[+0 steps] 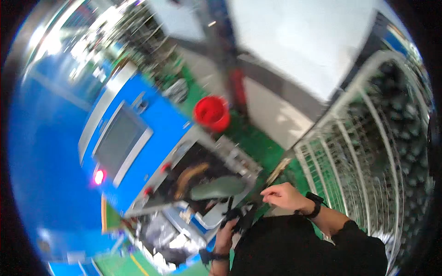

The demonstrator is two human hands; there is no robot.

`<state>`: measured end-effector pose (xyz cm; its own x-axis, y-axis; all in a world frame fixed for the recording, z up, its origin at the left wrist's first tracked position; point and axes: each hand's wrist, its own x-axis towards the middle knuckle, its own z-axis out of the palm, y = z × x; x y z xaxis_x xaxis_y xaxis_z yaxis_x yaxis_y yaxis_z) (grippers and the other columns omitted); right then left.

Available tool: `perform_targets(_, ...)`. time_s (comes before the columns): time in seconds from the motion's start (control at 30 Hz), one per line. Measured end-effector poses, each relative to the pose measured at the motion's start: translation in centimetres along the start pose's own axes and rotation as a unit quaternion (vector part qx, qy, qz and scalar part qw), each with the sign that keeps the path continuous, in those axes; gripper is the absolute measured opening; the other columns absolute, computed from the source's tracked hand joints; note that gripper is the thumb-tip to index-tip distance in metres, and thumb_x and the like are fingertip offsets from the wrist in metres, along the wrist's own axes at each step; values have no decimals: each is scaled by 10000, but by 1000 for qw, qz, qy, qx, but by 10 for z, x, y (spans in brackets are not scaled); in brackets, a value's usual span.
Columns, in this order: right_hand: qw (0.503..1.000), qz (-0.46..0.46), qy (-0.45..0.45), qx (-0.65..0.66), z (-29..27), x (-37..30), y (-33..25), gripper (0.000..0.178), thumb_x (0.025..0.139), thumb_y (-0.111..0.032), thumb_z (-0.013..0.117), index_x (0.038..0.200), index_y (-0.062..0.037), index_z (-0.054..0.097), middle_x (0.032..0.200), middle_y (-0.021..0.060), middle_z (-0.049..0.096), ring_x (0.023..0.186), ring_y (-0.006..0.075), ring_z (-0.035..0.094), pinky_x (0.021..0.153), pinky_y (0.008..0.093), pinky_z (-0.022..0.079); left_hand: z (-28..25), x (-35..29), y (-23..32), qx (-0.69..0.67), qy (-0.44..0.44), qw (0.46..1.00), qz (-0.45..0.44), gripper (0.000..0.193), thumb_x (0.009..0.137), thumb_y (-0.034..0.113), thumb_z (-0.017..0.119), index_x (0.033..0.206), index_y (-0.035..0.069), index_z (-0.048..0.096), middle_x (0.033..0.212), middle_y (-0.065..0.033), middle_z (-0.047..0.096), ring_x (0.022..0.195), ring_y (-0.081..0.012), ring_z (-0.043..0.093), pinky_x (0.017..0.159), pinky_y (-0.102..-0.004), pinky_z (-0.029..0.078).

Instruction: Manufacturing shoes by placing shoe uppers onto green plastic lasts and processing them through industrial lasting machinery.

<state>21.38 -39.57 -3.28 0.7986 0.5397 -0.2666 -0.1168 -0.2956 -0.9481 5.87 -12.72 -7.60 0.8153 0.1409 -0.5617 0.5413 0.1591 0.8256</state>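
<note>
My left hand (224,234) is reaching up against a black object (237,217), which is lying just at the far side of its fingers; blur is hiding the contact, so I cannot tell whether they are grasping it. My right hand (286,198) is hovering farther right, apart from that object, its fingers bending loosely and pointing left; whether they are pinching anything, I cannot tell. My left forearm is coming in from the near edge with a dark band (212,256) circling the wrist, while my right forearm is slanting in from the near right, wearing a black wristband (315,206). Just beyond the black object, a grey-green oblong piece (218,188) is showing against the dark bed of a blue machine (161,122). Farther left, the machine's grey screen (120,138) is facing up and a red light (99,177) is glowing. A red bucket (211,115) is standing on the far side, on green floor (264,149). On my right, a white wire cage (340,124) is holding many dark greenish pieces (410,124).
</note>
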Motion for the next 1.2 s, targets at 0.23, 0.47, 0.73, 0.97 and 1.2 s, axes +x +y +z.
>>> perform_targets(0.23, 791, -427, 132, -417, 117, 108, -63, 471, 787, -195, 685, 1235, -67, 615, 998, 116, 658, 927, 316, 641, 845, 464, 505, -13, -6, -25, -142, 110, 972, -151, 334, 879, 313, 653, 1110, 75, 693, 1022, -10, 697, 873, -145, 634, 721, -291, 469)
perform_targets(0.47, 798, -386, 89, -455, 129, 117, -53, 727, 687, -296, 779, 1304, -6, 526, 920, 218, 642, 810, 372, 646, 685, 488, 475, -25, -30, -29, -137, 99, 973, -154, 371, 1011, 301, 513, 1258, 57, 641, 1227, -61, 665, 1132, -191, 584, 942, -385, 467)
perform_targets(0.73, 929, 155, 283, -180, -141, -24, -26, 852, 709, -249, 804, 1392, 48, 388, 1139, 315, 571, 1071, 409, 592, 884, 510, 505, -37, 34, -59, -20, -5, 994, -109, 280, 973, 279, 583, 1148, 90, 693, 1042, -32, 711, 965, -166, 627, 839, -323, 478)
perform_targets(0.97, 850, 359, 329, -202, -318, -125, 57, 950, 920, -362, 626, 1599, -63, 31, 1315, 358, 395, 901, 396, 452, 775, 492, 428, -18, 55, -36, 37, -138, 985, -93, 381, 960, 352, 582, 1235, 94, 641, 1099, -31, 692, 996, -208, 628, 828, -373, 502)
perform_targets(1.2, 743, 363, 506, -245, -387, -106, 158, 818, 957, -404, 611, 1562, -21, 216, 1061, 176, 641, 792, 265, 643, 653, 443, 511, 0, 81, -34, 8, -85, 956, -279, 351, 893, 447, 639, 1119, 186, 703, 1018, 25, 690, 906, -166, 600, 800, -339, 500)
